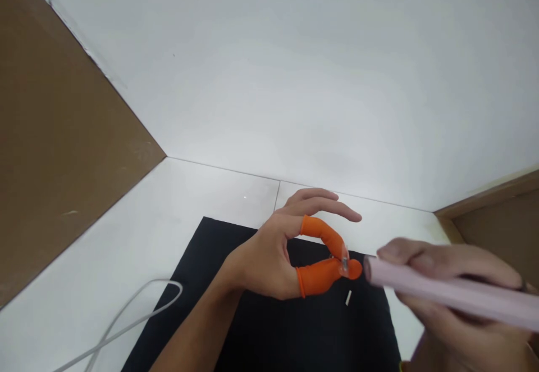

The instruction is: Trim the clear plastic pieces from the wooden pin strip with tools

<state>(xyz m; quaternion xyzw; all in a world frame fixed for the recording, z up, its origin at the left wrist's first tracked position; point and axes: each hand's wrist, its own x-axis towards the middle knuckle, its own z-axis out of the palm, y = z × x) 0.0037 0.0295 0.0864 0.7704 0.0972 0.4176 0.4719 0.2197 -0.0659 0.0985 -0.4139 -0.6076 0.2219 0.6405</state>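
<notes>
Orange finger cots cover the thumb and index finger of my left hand (290,248), which pinch a small clear piece (345,265) with a greyish bit inside. The other fingers of that hand stretch out behind. On the right, my right hand (446,282), somewhat blurred, grips a long pale pink rod (450,293) with straight sides. Its blunt, dark-ringed end points left, close to the pinched fingertips; whether they touch is unclear. Below the pinch a small white stick (348,297) lies on the black mat (290,332).
A white cable (138,321) loops at the lower left, its bend reaching over the mat's edge. White wall (295,80) rises behind the white tabletop (202,186). A brown panel (71,136) borders the left side, and a wooden frame (488,192) the right.
</notes>
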